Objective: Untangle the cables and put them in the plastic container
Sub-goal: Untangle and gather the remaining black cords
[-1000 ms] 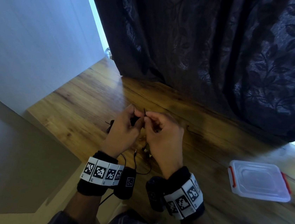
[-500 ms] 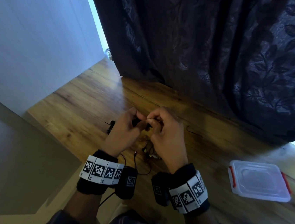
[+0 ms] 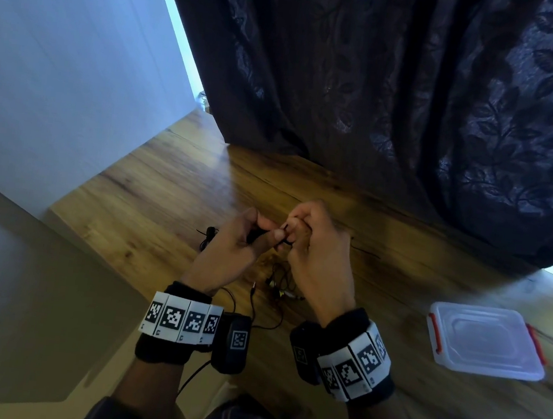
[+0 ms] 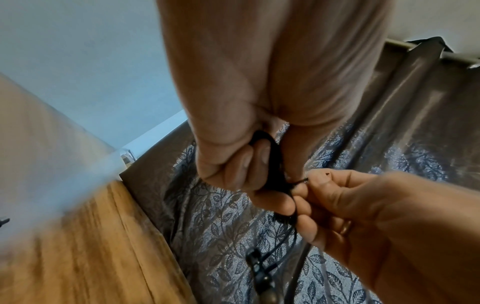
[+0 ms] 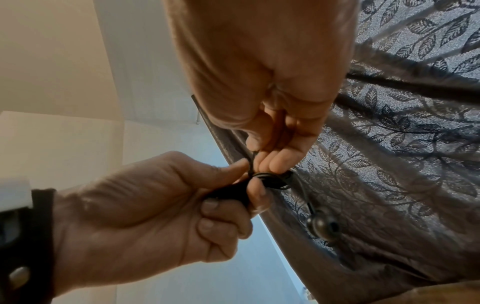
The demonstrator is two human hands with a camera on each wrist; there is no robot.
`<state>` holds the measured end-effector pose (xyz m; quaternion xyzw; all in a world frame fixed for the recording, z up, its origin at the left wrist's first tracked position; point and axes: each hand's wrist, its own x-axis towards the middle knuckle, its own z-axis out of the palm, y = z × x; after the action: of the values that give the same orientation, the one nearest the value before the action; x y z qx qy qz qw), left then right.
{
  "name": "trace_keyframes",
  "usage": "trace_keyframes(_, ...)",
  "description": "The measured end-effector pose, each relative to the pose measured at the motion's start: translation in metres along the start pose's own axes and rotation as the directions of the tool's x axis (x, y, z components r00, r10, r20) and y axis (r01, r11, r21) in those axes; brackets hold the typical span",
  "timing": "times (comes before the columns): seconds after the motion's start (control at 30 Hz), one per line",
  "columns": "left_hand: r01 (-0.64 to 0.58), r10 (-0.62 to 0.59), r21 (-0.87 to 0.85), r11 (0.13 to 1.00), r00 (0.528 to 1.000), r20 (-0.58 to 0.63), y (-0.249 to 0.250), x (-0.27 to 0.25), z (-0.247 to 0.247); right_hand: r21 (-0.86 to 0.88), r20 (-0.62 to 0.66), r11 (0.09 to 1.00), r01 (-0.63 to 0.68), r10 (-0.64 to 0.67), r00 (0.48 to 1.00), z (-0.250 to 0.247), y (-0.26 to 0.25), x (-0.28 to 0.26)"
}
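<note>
While the fingers (image 4: 235, 170) of the left hand (image 3: 232, 252) curl round a small bundle of black cable (image 4: 275, 164), thumb pressing it against them, the fingers (image 5: 279, 162) of the right hand (image 3: 318, 252) pinch a thin end of that same cable just beside the left thumb, so the two hands touch over the worktop (image 3: 152, 202). From the bundle a strand hangs down to an earbud (image 5: 322, 225), seen in the right wrist view. Below the hands, on the wood, lies a loose tangle of cables (image 3: 280, 284), with one more dark cable end (image 3: 208, 234) lying to the left of the left hand. The plastic container (image 3: 484, 339), clear with red clips and its lid on, sits on the worktop well apart to the right, holding no cable that can be made out. Both wrists wear black bands with white marker tiles (image 3: 181, 317). Behind the worktop hangs a dark leaf-patterned curtain (image 3: 403, 86), with a pale wall (image 3: 60, 64) to the left.
</note>
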<state>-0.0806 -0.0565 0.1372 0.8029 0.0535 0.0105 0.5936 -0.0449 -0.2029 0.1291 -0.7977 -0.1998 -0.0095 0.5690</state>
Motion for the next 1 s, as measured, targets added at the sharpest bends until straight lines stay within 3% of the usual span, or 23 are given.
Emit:
trace_keyframes(0.17, -0.08, 0.08, 0.152, 0.985, 0.997, 0.003, -0.005, 0.002, -0.002, -0.009, -0.035, 1.0, -0.003, 0.002, 0.999, 0.004, 0.001, -0.001)
trace_keyframes(0.37, -0.157, 0.149, 0.16, 0.975, 0.987, 0.061, -0.002, 0.0, -0.002, 0.019, -0.071, 1.0, -0.019, 0.021, 0.997, 0.001, -0.005, 0.006)
trace_keyframes(0.53, -0.102, 0.101, 0.097, 0.99, 0.995, 0.012, -0.005, 0.0, -0.002, 0.137, -0.069, 0.986, -0.092, 0.102, 0.992, -0.004, -0.006, 0.01)
trace_keyframes(0.67, -0.063, 0.065, 0.034, 0.997, 0.996, -0.068, -0.006, -0.002, 0.0, 0.15, 0.051, 0.973, -0.175, 0.169, 0.984, -0.011, -0.003, 0.012)
trace_keyframes(0.73, -0.076, 0.079, 0.044, 0.996, 0.995, -0.067, -0.007, -0.001, -0.001, 0.133, 0.074, 0.976, -0.172, 0.163, 0.984, -0.01, -0.003, 0.009)
trace_keyframes(0.9, -0.101, 0.102, 0.058, 0.993, 0.994, -0.026, -0.013, -0.002, 0.001, 0.121, -0.005, 0.987, -0.105, 0.106, 0.994, -0.002, -0.001, 0.005)
trace_keyframes(1.0, -0.073, 0.076, 0.04, 0.997, 0.995, -0.067, -0.018, 0.001, 0.003, 0.122, 0.001, 0.988, -0.099, 0.099, 0.995, 0.003, -0.002, 0.008)
